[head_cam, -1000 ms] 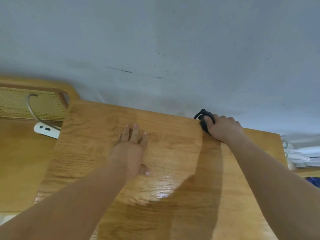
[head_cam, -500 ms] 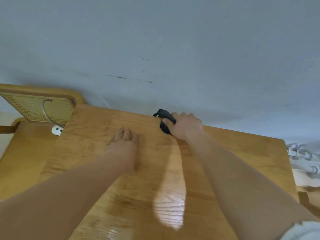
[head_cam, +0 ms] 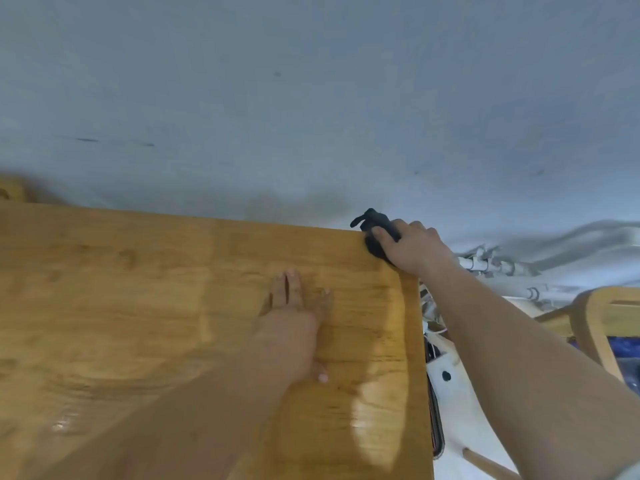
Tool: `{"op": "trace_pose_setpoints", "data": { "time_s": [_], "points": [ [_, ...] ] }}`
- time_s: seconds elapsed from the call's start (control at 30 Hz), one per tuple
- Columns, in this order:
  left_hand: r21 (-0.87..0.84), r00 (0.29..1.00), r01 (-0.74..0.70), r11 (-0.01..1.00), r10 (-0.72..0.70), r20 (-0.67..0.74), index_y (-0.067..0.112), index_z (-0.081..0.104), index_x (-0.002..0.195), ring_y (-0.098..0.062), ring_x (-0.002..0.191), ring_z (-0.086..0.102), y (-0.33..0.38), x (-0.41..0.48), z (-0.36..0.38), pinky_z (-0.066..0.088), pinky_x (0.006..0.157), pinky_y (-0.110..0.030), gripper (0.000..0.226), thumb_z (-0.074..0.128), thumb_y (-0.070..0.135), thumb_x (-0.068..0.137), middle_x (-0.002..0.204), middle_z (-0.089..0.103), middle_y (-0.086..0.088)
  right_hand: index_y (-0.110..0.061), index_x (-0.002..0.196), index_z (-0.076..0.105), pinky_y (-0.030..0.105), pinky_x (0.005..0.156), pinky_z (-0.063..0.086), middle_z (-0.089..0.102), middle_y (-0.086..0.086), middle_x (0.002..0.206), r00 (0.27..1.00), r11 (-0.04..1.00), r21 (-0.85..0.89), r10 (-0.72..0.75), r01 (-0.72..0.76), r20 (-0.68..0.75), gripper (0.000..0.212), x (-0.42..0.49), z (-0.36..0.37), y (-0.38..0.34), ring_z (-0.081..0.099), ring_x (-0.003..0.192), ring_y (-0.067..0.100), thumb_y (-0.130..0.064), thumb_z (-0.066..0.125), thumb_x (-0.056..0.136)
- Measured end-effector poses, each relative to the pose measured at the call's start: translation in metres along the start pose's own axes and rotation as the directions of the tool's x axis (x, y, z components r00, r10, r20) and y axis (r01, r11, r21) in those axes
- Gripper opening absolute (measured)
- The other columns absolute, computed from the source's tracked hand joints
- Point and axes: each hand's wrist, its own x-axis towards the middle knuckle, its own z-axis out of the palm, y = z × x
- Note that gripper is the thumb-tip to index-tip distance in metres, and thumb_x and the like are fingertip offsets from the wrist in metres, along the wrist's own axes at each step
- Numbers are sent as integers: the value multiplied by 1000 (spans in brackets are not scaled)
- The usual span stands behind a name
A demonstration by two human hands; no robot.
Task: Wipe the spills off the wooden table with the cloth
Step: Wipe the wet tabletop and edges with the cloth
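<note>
The wooden table [head_cam: 138, 306] fills the lower left of the head view, its far edge against a grey wall. A dark crumpled cloth [head_cam: 375, 233] sits at the table's far right corner. My right hand [head_cam: 414, 247] is closed over it and presses it onto the wood; part of the cloth sticks out past the far edge. Flat on the tabletop, palm down with fingers spread, lies my left hand [head_cam: 294, 323], a little nearer and to the left of the cloth. A wet sheen shows near the right edge. The picture is blurred.
Right of the table's edge lie white cables and a white object [head_cam: 450, 375]. A wooden chair back [head_cam: 595, 327] stands at the far right. The grey wall [head_cam: 311, 116] rises directly behind the table.
My right hand has slid the cloth along the far edge from the middle to the right corner. The left hand has shifted right on the table, and the view has swung right.
</note>
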Motion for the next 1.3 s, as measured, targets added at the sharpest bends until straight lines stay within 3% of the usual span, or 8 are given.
{"op": "trace_pose_setpoints", "data": {
  "time_s": [0.13,0.23,0.47,0.63,0.83,1.07,1.17,1.3],
  "points": [
    [52,1000,4,999,-4,-7,50,-29,149,-35,148,-33,-1,1,3,8,124,-49,131,73,75,70,154,-46,-14,-26,138,45,39,85,45,62,0,113,998,853,518,57,-69,40,50,-15,8,36,59,109,28,-61,43,101],
    [81,1000,27,996,-26,-14,50,-30,148,-35,149,-31,0,5,1,13,124,-49,130,70,79,70,156,-43,-15,-22,150,35,40,88,45,59,3,127,992,734,669,112,-119,54,64,-43,29,36,58,118,31,-63,43,100],
    [116,998,55,992,-54,-9,44,-24,153,-38,152,-23,9,-5,-2,16,123,-51,130,71,77,71,160,-36,-18,-23,142,44,36,82,44,62,-3,116,970,704,675,229,-221,79,54,-197,91,55,62,115,29,-60,42,103],
    [194,979,-100,976,131,-157,23,0,162,-35,155,-8,53,-35,12,12,124,-49,106,76,31,88,166,-22,-12,-34,136,44,43,81,55,68,-5,120,949,758,574,285,-309,134,52,-268,124,69,67,106,25,-70,36,99],
    [180,992,-128,975,121,47,24,-24,156,-29,151,-27,78,-59,53,29,119,-44,142,87,49,71,157,-43,-9,-15,141,43,44,82,53,68,12,124,949,829,462,293,-314,120,68,-217,94,58,66,110,35,-69,33,100],
    [203,994,-94,975,80,75,21,-30,154,-32,148,-33,80,-41,58,9,125,-40,149,91,41,69,152,-48,-12,-13,150,35,46,93,49,62,12,133,966,758,602,239,-251,103,73,-93,46,35,60,121,36,-67,31,101],
    [205,992,-110,973,95,84,23,-33,151,-30,147,-34,79,-42,58,18,123,-37,147,88,45,71,151,-50,-11,-17,154,30,52,103,47,58,11,141,965,710,655,224,-257,135,77,-81,44,37,57,126,36,-70,32,99],
    [168,992,-118,979,107,70,26,-29,154,-26,149,-32,78,-48,59,26,121,-38,146,90,44,70,153,-48,-7,-19,146,40,44,88,48,63,8,125,972,708,672,220,-218,84,68,-122,65,46,60,119,34,-69,34,100]
  ]
}}
